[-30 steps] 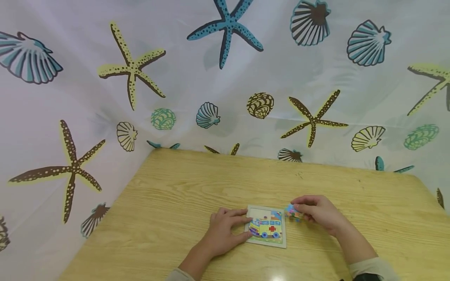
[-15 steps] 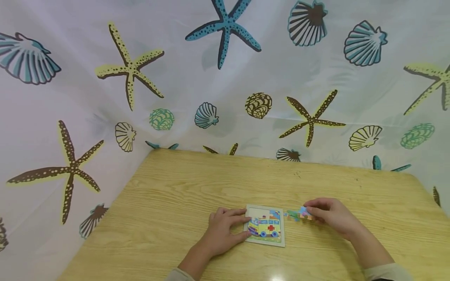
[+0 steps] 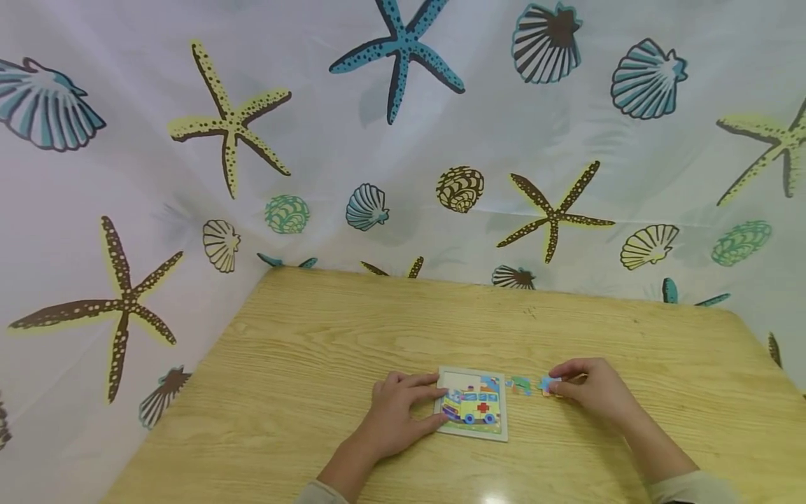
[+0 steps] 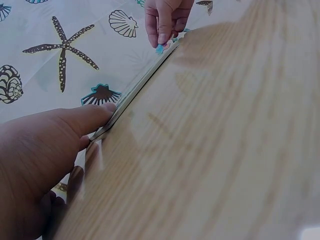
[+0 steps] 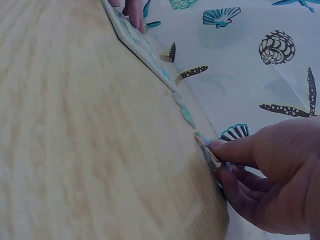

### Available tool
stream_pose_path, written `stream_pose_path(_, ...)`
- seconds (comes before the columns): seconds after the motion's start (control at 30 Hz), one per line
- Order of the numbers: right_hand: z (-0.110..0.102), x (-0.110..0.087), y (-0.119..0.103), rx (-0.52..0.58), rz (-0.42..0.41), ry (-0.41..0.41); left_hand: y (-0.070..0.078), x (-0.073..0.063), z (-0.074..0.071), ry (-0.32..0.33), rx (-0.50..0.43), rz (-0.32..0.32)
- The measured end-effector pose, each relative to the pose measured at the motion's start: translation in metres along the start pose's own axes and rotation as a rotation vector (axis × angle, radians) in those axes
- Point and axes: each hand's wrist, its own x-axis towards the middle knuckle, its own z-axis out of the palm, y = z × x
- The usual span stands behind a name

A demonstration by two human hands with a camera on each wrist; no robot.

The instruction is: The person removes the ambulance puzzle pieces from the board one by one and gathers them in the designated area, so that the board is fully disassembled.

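Left hand [image 3: 399,414]: fingers spread; tips rest on puzzle board [image 3: 462,381], left edge.
Right hand [image 3: 595,388]: pinches blue piece [image 3: 546,384].
Blue piece: just right of green piece [image 3: 520,386], apart.
Green piece: beside puzzle board, on table [image 3: 327,336].

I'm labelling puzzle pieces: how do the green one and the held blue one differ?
The green piece lies untouched; the blue piece is pinched by the right hand. The green piece is nearer the frame; the blue piece is farther off. Both are outside the frame.
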Motion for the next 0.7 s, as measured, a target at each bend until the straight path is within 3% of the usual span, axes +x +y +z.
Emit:
stream_pose_path(0.13, 0.007, -0.001, -0.004, -0.170, 0.015, 0.095, 0.000, 0.000, -0.001, 0.001, -0.004, 0.001)
stream_pose_path(0.27, 0.010, 0.000, -0.006, -0.199, 0.018, 0.124, 0.001, 0.000, -0.003, 0.008, 0.008, 0.005)
stream_pose_path(0.7, 0.023, 0.010, -0.025, 0.087, -0.022, 0.005, 0.002, 0.000, -0.003, -0.003, 0.006, 0.004)
